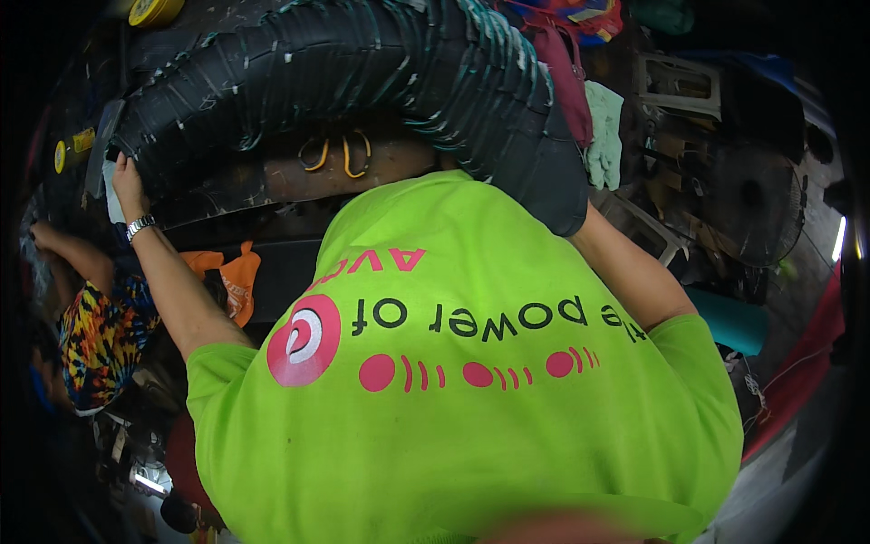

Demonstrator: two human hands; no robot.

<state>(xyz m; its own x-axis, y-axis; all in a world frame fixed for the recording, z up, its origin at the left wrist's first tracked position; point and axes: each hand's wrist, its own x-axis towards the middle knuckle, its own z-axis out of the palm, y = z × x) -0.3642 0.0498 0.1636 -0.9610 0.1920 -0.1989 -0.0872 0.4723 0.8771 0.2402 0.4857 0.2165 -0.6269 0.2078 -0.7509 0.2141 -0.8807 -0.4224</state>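
A long bundle of stacked black pieces, with teal and white threads trailing over it, arches across the table ahead of me. My left hand, wearing a metal-banded watch, has its fingers closed on the bundle's left end. The right end, a smooth black piece, hangs down beside my chest. My right forearm reaches up to that end, but the black piece hides the hand and its fingers. Two yellow-and-black loops, like scissor handles, lie on the brown table inside the arch.
Another person in a multicoloured shirt is at the left. Near that person hangs an orange cloth. A pale green cloth, a plastic stool and a fan are at the right. Yellow spools sit far left.
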